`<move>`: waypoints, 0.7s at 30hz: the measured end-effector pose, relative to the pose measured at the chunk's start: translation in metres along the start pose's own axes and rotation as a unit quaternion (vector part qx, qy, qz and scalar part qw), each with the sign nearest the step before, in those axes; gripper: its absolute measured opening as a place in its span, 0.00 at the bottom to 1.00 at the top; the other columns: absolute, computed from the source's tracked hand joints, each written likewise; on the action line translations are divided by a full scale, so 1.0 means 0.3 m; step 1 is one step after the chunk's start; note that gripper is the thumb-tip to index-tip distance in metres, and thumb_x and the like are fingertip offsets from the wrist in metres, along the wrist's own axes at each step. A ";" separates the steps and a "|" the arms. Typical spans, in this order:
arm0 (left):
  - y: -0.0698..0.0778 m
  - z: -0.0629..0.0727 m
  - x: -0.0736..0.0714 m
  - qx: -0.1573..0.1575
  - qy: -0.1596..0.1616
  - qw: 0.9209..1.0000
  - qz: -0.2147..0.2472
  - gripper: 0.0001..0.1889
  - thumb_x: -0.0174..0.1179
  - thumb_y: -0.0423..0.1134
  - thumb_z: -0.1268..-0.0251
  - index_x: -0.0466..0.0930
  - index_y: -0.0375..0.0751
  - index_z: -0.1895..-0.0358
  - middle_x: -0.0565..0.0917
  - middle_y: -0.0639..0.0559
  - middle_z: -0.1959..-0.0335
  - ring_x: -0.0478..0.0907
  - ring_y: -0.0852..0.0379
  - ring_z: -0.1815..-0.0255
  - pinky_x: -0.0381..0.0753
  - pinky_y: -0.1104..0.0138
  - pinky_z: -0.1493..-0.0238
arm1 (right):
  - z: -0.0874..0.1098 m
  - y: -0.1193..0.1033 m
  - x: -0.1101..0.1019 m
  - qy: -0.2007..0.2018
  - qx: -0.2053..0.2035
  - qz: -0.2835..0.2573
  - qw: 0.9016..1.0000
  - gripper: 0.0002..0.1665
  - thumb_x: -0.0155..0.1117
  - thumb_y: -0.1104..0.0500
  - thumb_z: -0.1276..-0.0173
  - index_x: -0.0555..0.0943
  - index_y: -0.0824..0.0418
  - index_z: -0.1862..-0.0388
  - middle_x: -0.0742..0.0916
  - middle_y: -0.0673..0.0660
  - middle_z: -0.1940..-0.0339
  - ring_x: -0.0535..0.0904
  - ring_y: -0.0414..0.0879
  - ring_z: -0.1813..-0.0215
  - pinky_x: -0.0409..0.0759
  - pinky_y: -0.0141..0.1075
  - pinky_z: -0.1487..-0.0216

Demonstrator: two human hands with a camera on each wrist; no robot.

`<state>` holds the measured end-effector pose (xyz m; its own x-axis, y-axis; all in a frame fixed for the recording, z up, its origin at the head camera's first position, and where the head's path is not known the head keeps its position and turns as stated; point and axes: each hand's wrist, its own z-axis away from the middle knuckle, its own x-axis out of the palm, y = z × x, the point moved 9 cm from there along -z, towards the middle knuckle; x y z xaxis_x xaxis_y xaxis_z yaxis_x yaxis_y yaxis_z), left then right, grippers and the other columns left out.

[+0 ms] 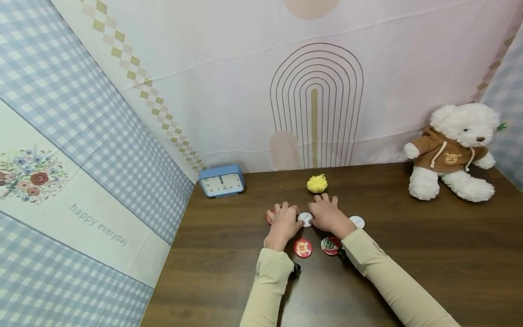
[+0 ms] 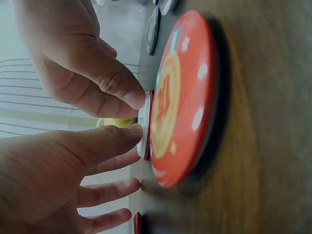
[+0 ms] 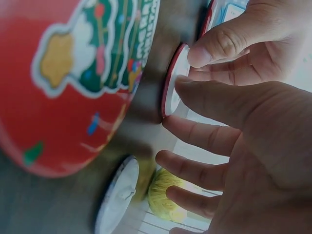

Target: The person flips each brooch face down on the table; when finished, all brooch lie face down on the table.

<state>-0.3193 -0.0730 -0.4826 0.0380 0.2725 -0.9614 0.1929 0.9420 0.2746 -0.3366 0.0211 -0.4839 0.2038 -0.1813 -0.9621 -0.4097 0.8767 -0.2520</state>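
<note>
A small white badge with a red rim (image 1: 304,219) lies on the brown table (image 1: 408,254) between my two hands. My left hand (image 1: 283,221) rests on the table with its fingers spread, and its thumb (image 2: 114,136) touches the badge (image 2: 144,131). My right hand (image 1: 327,213) lies just right of it, and its thumb (image 3: 209,92) touches the same badge (image 3: 175,80) from the other side. Another red badge (image 1: 269,217) peeks out beside the left hand. Neither hand grips anything.
A red badge with an orange design (image 1: 303,248) and a red-and-green one (image 1: 330,245) lie near my wrists; a white badge (image 1: 357,221) lies to the right. A yellow pom-pom (image 1: 317,184), blue clock (image 1: 222,180) and white teddy bear (image 1: 451,152) stand along the back, before fabric walls.
</note>
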 end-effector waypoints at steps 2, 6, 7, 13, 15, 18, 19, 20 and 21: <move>0.002 0.004 -0.005 0.003 0.002 1.000 0.001 0.10 0.70 0.47 0.36 0.86 0.47 0.57 0.79 0.46 0.51 0.70 0.39 0.45 0.60 0.34 0.44 | 0.003 -0.006 -0.006 0.001 -0.005 0.002 1.000 0.13 0.72 0.59 0.34 0.84 0.64 0.55 0.78 0.69 0.49 0.66 0.71 0.39 0.58 0.72 0.42; -0.011 0.008 -0.018 -0.004 0.007 1.000 0.016 0.10 0.69 0.47 0.34 0.84 0.47 0.57 0.79 0.46 0.52 0.69 0.40 0.45 0.59 0.33 0.42 | 0.001 -0.032 -0.031 0.012 -0.026 0.003 1.000 0.12 0.70 0.61 0.33 0.84 0.65 0.54 0.79 0.68 0.51 0.66 0.70 0.40 0.58 0.72 0.43; -0.016 0.008 -0.023 -0.006 0.010 1.000 0.020 0.10 0.69 0.47 0.34 0.84 0.46 0.57 0.79 0.46 0.52 0.69 0.40 0.45 0.59 0.34 0.42 | -0.003 -0.038 -0.038 0.016 -0.031 0.004 0.999 0.13 0.69 0.61 0.33 0.83 0.66 0.53 0.79 0.68 0.50 0.66 0.70 0.39 0.58 0.72 0.43; -0.057 0.018 -0.045 -0.013 0.017 0.999 0.047 0.19 0.69 0.46 0.35 0.80 0.44 0.45 0.79 0.44 0.47 0.68 0.38 0.41 0.59 0.36 0.42 | -0.030 -0.065 -0.054 0.035 -0.038 0.010 0.999 0.19 0.70 0.58 0.32 0.81 0.66 0.47 0.80 0.66 0.48 0.68 0.70 0.38 0.58 0.72 0.41; -0.075 0.023 -0.054 -0.018 0.020 0.998 0.051 0.22 0.71 0.46 0.36 0.79 0.43 0.43 0.79 0.44 0.46 0.68 0.38 0.40 0.58 0.35 0.41 | -0.036 -0.076 -0.053 0.038 -0.039 0.011 0.998 0.20 0.70 0.57 0.33 0.81 0.66 0.46 0.80 0.66 0.49 0.69 0.69 0.39 0.59 0.72 0.41; -0.105 0.034 -0.071 -0.027 0.027 0.998 0.058 0.24 0.72 0.44 0.38 0.78 0.43 0.41 0.79 0.43 0.45 0.68 0.37 0.38 0.58 0.34 0.40 | -0.042 -0.098 -0.047 0.040 -0.042 0.010 0.998 0.23 0.71 0.56 0.34 0.80 0.66 0.44 0.81 0.66 0.48 0.70 0.69 0.39 0.58 0.73 0.40; -0.114 0.038 -0.075 -0.028 0.027 0.997 0.060 0.24 0.72 0.43 0.38 0.78 0.43 0.41 0.79 0.43 0.45 0.68 0.37 0.38 0.58 0.33 0.40 | -0.044 -0.105 -0.044 0.039 -0.044 0.009 0.998 0.24 0.71 0.56 0.34 0.80 0.67 0.43 0.81 0.66 0.47 0.70 0.69 0.39 0.58 0.73 0.40; -0.122 0.041 -0.078 -0.029 0.028 0.997 0.060 0.24 0.72 0.43 0.38 0.78 0.43 0.41 0.79 0.44 0.44 0.68 0.37 0.38 0.58 0.33 0.40 | -0.044 -0.112 -0.041 0.037 -0.045 0.007 0.998 0.25 0.72 0.56 0.34 0.79 0.67 0.42 0.81 0.66 0.46 0.71 0.69 0.39 0.58 0.73 0.40; -0.129 0.046 -0.079 -0.030 0.028 0.997 0.061 0.24 0.72 0.43 0.38 0.78 0.43 0.40 0.79 0.44 0.44 0.68 0.37 0.38 0.58 0.33 0.39 | -0.044 -0.118 -0.038 0.035 -0.047 0.005 0.998 0.27 0.72 0.56 0.34 0.79 0.67 0.41 0.81 0.66 0.45 0.70 0.69 0.39 0.57 0.73 0.39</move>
<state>-0.3143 -0.1186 -0.4706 0.0026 0.3944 -0.9190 0.1308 0.9109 0.3913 -0.3363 -0.0138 -0.4655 0.1376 -0.2069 -0.9686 -0.4930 0.8339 -0.2481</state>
